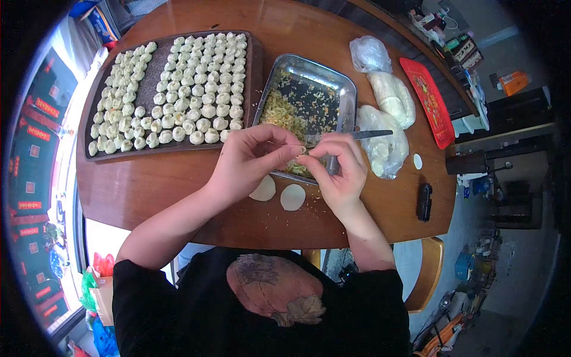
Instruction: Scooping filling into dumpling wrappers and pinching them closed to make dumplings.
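Both hands meet over the near edge of a steel tray [347, 83] of chopped filling [284, 113]. Between the fingertips is a small dumpling [300, 153], mostly hidden by the fingers. My left hand [253, 156] pinches it from the left, thumb against forefinger. From the other side my right hand [340, 165] pinches its edge with thumb and fingers. Two round dough wrappers, one [263, 188] beside the other [292, 197], lie flat on the table below my hands. A knife-like flat blade [372, 134] rests across the tray's right rim, its other end hidden behind my right hand.
A dark baking tray [156, 76] with rows of many dumplings [208, 95] fills the left of the wooden table [178, 208]. Plastic bags of dough [389, 98], a red tray [427, 102], a white disc [417, 162] and a black object [424, 202] are on the right.
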### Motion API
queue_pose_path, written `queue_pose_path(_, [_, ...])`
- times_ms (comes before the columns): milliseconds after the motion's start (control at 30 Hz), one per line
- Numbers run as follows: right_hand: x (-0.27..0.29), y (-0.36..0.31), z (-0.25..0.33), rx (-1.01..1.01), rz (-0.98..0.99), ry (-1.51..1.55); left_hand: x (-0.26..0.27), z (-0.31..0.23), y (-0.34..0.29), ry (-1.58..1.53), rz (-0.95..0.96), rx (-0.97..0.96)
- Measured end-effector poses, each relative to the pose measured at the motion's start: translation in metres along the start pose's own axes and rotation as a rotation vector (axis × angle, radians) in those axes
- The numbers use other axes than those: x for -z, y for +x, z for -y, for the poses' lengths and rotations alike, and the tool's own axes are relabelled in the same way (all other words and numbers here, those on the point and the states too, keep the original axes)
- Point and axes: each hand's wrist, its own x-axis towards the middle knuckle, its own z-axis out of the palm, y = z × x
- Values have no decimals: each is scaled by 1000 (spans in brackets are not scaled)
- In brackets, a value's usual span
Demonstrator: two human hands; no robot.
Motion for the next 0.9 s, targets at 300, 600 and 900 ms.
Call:
queue_pose_path(300, [0,1,0,-2,6,-9,1,-3,1,-33,17,18])
queue_pose_path(600, [0,0,0,10,-14,-34,-3,-2,3,-162,-55,65])
queue_pose_path(900, [-3,-2,-1,23,24,-65,1,-5,2,-162,-24,148])
